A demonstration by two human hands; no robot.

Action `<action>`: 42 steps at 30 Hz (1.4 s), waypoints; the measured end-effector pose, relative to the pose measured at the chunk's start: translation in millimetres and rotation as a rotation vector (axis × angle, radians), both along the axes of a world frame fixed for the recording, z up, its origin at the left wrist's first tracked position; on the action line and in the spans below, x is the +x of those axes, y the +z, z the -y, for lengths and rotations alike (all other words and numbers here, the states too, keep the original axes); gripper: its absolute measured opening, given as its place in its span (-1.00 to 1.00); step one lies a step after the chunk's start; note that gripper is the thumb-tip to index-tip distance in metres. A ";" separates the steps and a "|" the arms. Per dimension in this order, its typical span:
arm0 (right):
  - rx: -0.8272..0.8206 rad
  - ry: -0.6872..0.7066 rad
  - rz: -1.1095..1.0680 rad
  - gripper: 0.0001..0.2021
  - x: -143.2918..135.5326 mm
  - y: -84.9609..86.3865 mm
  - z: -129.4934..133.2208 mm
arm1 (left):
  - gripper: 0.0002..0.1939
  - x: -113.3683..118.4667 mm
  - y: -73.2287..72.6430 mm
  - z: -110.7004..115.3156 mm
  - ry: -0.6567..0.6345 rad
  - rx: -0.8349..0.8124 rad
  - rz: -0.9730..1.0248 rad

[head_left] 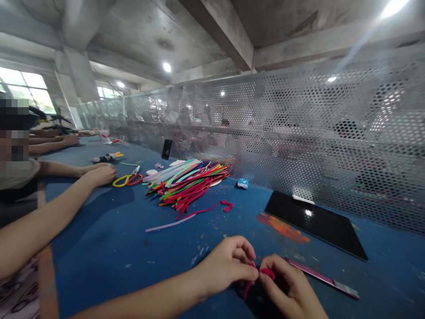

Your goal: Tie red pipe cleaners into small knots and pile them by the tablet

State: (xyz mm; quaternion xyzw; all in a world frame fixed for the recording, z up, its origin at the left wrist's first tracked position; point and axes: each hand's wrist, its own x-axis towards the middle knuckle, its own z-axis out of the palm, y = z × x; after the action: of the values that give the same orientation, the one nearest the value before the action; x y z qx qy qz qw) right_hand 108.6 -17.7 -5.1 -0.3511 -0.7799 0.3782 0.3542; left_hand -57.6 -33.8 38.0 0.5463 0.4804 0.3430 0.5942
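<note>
Between my two hands is a bent red pipe cleaner [267,273], low in the middle of the view. My left hand [230,262] pinches one part with thumb and fingers, and a short red end hangs below it. My right hand [288,283] grips the curled part close beside, the fingertips of both hands almost touching. Beyond them lies a loose red pipe cleaner with a curled end [227,205], next to a pale lilac pipe cleaner [169,225]. A big pile of coloured pipe cleaners [191,184] is farther back.
A black tablet [315,223] and a slim pink-and-silver tool [327,279] lie to the right. Yellow-and-red scissors [128,179] rest near a co-worker's hands [99,173] at left. Behind stand a phone [166,149], a small blue-and-white packet [242,183] and a perforated metal screen [292,133].
</note>
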 end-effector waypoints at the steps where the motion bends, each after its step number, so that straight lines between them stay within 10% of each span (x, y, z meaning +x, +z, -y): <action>1: 0.110 0.009 0.056 -0.87 1.3 -0.2 0.2 | -0.76 -0.8 -1.4 -2.4 -0.014 -0.136 0.084; 6: 0.564 0.073 0.194 -0.85 4.3 -3.5 1.6 | -0.71 -5.0 -6.6 -7.9 -0.055 -0.443 0.198; 15: 0.831 -0.211 -0.063 -0.76 6.2 3.1 0.6 | -0.76 -2.6 -14.4 -6.1 0.096 -0.389 0.520; 23: 1.181 -0.131 0.181 -0.72 11.4 0.4 -0.1 | -0.76 -1.1 -11.1 -5.3 0.164 -0.293 0.522; 42: 0.371 -0.185 -0.070 -0.88 7.2 1.5 -4.9 | -0.93 3.0 -13.7 -8.5 0.106 -0.067 0.001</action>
State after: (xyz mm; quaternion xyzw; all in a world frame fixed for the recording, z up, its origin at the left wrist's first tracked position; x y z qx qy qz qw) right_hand 115.8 -12.8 -3.6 -0.3368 -0.7878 0.2059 0.4728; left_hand -54.5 -25.2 24.3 0.4995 0.5197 0.3581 0.5934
